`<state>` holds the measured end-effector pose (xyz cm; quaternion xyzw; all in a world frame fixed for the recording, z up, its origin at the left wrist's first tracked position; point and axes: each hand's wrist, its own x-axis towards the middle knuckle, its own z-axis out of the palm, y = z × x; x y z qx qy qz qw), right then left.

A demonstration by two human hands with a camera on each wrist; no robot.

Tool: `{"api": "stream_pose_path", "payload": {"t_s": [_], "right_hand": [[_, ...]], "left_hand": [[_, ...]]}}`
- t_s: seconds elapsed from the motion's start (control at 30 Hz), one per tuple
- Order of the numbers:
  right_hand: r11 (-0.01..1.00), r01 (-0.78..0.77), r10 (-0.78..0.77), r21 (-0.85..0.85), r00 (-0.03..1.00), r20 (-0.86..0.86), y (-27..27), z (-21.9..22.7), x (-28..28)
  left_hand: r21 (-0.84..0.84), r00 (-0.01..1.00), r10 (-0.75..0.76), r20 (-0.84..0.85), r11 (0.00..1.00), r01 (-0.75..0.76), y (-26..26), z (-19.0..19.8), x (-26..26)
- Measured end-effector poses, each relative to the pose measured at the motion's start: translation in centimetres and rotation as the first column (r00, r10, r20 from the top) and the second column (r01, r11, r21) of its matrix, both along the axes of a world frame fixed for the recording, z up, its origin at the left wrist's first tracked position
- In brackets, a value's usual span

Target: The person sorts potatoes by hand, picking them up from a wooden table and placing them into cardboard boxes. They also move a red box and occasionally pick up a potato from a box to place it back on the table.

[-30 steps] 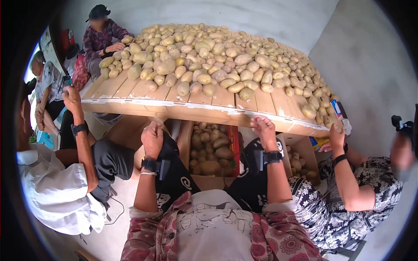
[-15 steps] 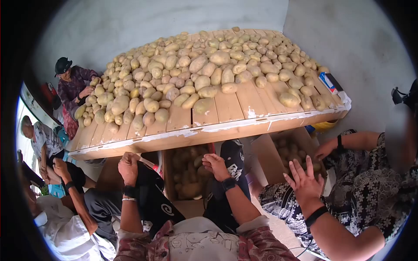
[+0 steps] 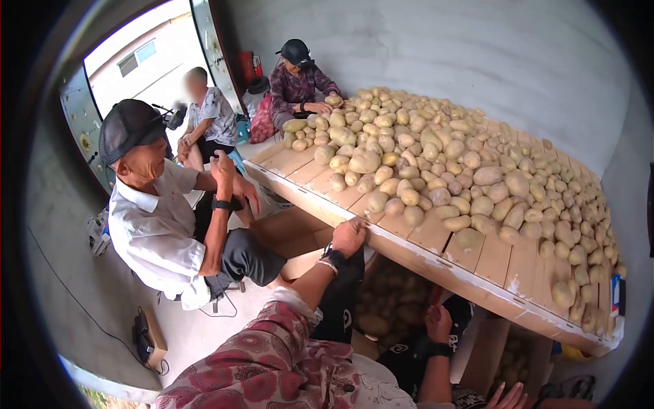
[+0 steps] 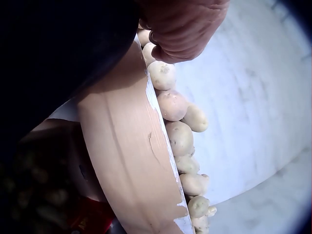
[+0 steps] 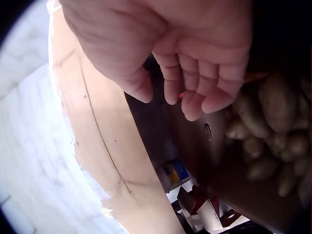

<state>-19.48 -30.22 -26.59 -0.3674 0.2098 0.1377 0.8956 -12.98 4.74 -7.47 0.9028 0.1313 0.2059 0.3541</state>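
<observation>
My left hand (image 3: 349, 236) is at the front edge of the wooden table (image 3: 429, 237), its fingers curled with no object visible in them. In the left wrist view the same hand (image 4: 187, 29) appears beside the table's edge board (image 4: 131, 141), close to the potatoes (image 4: 173, 105); whether it touches the board I cannot tell. Below the tabletop, my right hand (image 3: 438, 323) hangs near a box of potatoes (image 3: 395, 300). The right wrist view shows this hand (image 5: 170, 53) empty, its fingers loosely bent and apart, beside the edge board (image 5: 112, 141).
Potatoes (image 3: 449, 157) cover much of the tabletop. A person in a white shirt (image 3: 160, 232) sits at the left, another person (image 3: 296, 88) at the table's far end, and a third (image 3: 214, 112) by the doorway. Another person's hand (image 3: 507, 397) shows at the bottom right.
The head view has swung left, bringing the doorway and the white-shirted person into fuller view. My left hand has moved up to the table edge; my right hand remains below it.
</observation>
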Motion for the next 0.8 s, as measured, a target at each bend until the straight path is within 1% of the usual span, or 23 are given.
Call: {"api": "stream_pose_path", "payload": {"t_s": [0.03, 0.1, 0.13, 0.2, 0.27, 0.3, 0.37, 0.4, 0.47, 0.5, 0.57, 0.63, 0.67, 0.73, 0.8], "right_hand": [[1.000, -0.002, 0.002, 0.004, 1.000, 0.007, -0.1, 0.0, 0.3], [0.997, -0.016, 0.015, -0.070, 1.000, -0.014, -0.4, -0.2, 0.3], [0.995, -0.027, 0.024, -0.098, 0.999, -0.031, -0.6, -0.4, 0.0], [0.991, -0.040, 0.046, -0.125, 0.998, 0.045, -1.0, -0.5, 0.3], [0.992, -0.027, 0.040, -0.123, 0.994, 0.105, -0.9, -0.2, 0.9], [0.991, -0.025, 0.036, -0.129, 0.996, 0.079, -0.8, -0.2, 1.3], [0.987, -0.018, 0.027, -0.162, 0.998, 0.049, -0.2, 2.0, 0.1], [0.986, -0.028, 0.033, -0.165, 0.999, 0.025, 0.0, 2.1, -0.5], [0.980, -0.046, 0.055, -0.192, 0.998, 0.038, 0.5, 2.3, -0.3], [0.979, -0.048, 0.052, -0.198, 0.999, 0.017, 0.7, 2.5, -0.3], [0.977, -0.047, 0.052, -0.208, 0.998, 0.019, 0.3, 2.7, -0.9], [0.979, -0.057, 0.067, -0.198, 0.997, 0.044, 0.9, 3.0, 0.0], [0.976, -0.052, 0.059, -0.213, 0.998, 0.027, 1.5, 3.0, 0.1], [0.968, -0.048, 0.046, -0.245, 0.999, -0.015, 1.6, 2.3, -1.4], [0.968, -0.092, 0.102, -0.235, 0.994, 0.029, 2.3, 2.7, -1.1]], "left_hand": [[0.023, 1.000, -0.003, -0.004, 1.000, 0.003, -0.3, 0.5, -0.1], [0.067, 1.000, -0.009, -0.023, 0.998, 0.011, -0.4, 0.6, 0.2], [0.096, 1.000, -0.010, 0.020, 0.995, 0.008, -0.6, 0.2, 0.1], [0.139, 1.000, -0.016, 0.005, 0.990, 0.015, -0.7, -0.4, 0.6], [0.151, 0.999, -0.034, -0.027, 0.988, 0.038, -1.4, 0.2, 0.2], [0.166, 0.999, -0.041, -0.019, 0.985, 0.044, -1.5, 0.4, 0.5], [0.165, 0.998, -0.063, -0.024, 0.984, 0.066, -1.5, 0.1, 0.4], [0.175, 0.999, -0.047, -0.010, 0.983, 0.048, -1.3, -0.2, 0.4], [0.139, 0.997, -0.071, 0.006, 0.988, 0.069, -0.7, -0.1, 0.3], [0.136, 0.997, -0.074, 0.007, 0.988, 0.072, -0.5, 0.1, 0.3], [0.151, 0.997, -0.065, 0.049, 0.987, 0.057, -0.8, 0.1, 0.1], [0.167, 0.995, -0.066, 0.073, 0.985, 0.053, -0.9, 0.4, -0.6], [0.190, 0.995, -0.070, 0.078, 0.980, 0.054, -0.5, 0.9, -0.9], [0.184, 0.997, -0.071, 0.040, 0.981, 0.063, 0.1, 0.9, -2.2], [0.169, 0.994, -0.088, 0.067, 0.983, 0.076, 1.6, 1.3, -3.2]]}}
